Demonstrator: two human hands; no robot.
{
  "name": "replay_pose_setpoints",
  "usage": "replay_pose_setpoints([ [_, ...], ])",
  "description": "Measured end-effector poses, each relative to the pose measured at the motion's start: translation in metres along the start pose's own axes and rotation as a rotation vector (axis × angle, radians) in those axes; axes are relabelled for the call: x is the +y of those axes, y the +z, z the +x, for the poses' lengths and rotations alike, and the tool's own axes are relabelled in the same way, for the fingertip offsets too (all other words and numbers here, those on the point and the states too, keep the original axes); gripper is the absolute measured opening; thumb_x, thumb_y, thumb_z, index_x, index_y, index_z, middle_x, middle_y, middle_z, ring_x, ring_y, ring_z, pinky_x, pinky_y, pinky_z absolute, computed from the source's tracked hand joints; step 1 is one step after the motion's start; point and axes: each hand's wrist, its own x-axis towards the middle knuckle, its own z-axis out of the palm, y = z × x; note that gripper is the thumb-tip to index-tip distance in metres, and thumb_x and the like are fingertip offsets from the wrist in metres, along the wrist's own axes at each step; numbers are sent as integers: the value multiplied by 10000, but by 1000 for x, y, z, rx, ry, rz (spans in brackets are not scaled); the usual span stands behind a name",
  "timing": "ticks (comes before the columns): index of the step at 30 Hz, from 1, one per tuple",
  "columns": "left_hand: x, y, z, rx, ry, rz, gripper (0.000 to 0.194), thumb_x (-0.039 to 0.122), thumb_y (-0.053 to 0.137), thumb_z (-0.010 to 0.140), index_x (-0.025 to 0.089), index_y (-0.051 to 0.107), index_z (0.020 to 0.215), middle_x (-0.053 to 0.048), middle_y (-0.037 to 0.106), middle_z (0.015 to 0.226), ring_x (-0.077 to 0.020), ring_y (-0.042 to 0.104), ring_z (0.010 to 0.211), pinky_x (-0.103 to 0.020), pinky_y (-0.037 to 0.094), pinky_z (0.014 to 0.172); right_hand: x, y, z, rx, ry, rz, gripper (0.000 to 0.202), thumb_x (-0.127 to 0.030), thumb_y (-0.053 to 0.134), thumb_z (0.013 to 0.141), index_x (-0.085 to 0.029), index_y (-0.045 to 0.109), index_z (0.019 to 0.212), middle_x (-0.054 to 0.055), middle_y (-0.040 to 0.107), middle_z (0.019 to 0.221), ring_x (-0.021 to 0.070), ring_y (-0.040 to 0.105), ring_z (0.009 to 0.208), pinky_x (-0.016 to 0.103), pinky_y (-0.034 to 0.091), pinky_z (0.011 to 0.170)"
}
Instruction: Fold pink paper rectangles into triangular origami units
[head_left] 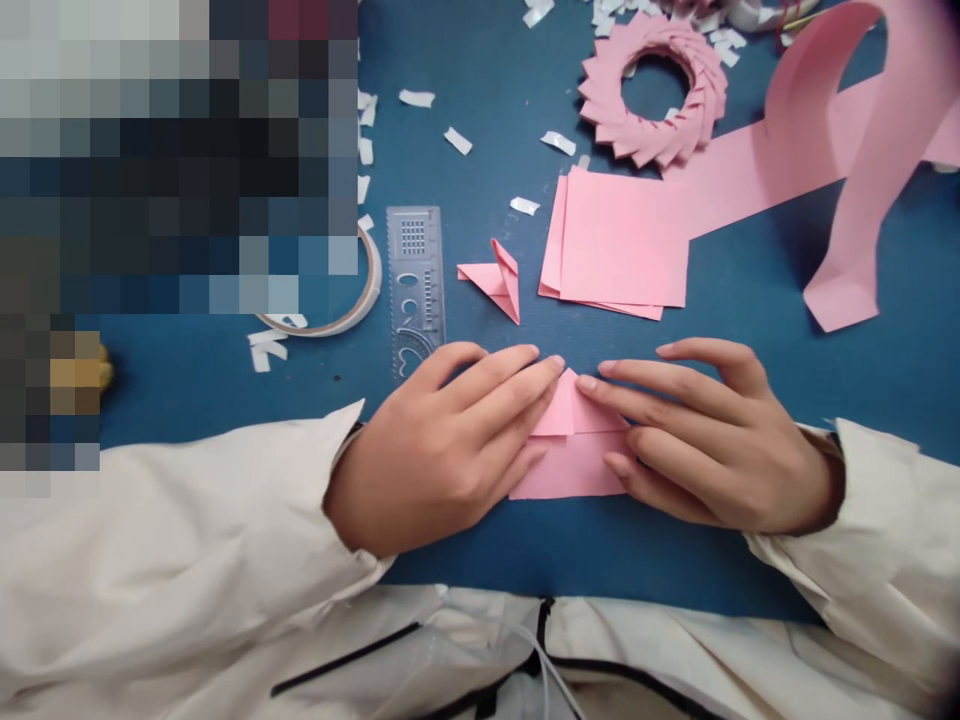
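A partly folded sheet of pink paper (566,468) lies flat on the blue table in front of me, its two top corners turned down to a point. My left hand (457,435) rests over its left side, fingers stretched out and lying on the fold. From the other side my right hand (697,430) presses the right flap, fingers spread, fingertips near the peak. Both hands partly cover the paper's side edges. Just beyond it are a small folded pink paper piece (499,282) and a stack of pink paper squares (626,240).
A ring of interlocked pink paper pieces (607,90) sits farther back, beside a long curling pink paper strip (810,145). A clear plastic ruler (417,290) and a roll of tape (371,285) lie to the left. White paper scraps (457,140) are scattered about.
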Motion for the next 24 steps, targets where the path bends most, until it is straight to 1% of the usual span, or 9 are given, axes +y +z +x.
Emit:
replay_pose_setpoints([
  [3, 2, -1, 0, -41, -55, -98, 303, 182, 424, 905, 66, 527, 1165, -100, 511, 1276, -247, 475, 1170, -422, 388, 878, 0, 1, -1, -3, -4, 10, 199, -252, 566, 816, -181, 515, 637, 62, 642, 1064, 220, 592, 1005, 431, 463, 855],
  [8, 3, -3, 0, -74, -111, -173, 317, 178, 397, 910, 102, 506, 1198, -96, 467, 1319, -242, 431, 1207, -419, 336, 902, 0, 1, 0, 3, -10, 30, 184, -243, 593, 797, -165, 525, 644, 84, 640, 1061, 241, 599, 993, 441, 469, 837],
  [15, 3, -4, 1, -82, -124, -176, 321, 165, 400, 905, 114, 499, 1206, -102, 465, 1321, -246, 415, 1221, -410, 332, 907, 0, 2, 0, 8, -11, 33, 181, -235, 601, 792, -160, 520, 649, 93, 640, 1060, 246, 595, 1002, 440, 464, 844],
  [19, 3, -4, 1, -96, -157, -152, 311, 209, 411, 906, 148, 514, 1193, -99, 451, 1332, -262, 397, 1237, -427, 336, 898, 0, 2, 0, 7, -19, 28, 177, -235, 604, 792, -159, 520, 656, 94, 642, 1053, 244, 600, 989, 437, 465, 835],
  [24, 4, -3, 0, -77, -184, -104, 297, 248, 438, 902, 172, 537, 1172, -103, 467, 1317, -275, 420, 1219, -435, 354, 874, -1, 3, 0, 32, -3, 38, 100, -215, 616, 784, -138, 559, 756, 91, 641, 1056, 238, 598, 988, 440, 465, 836],
])
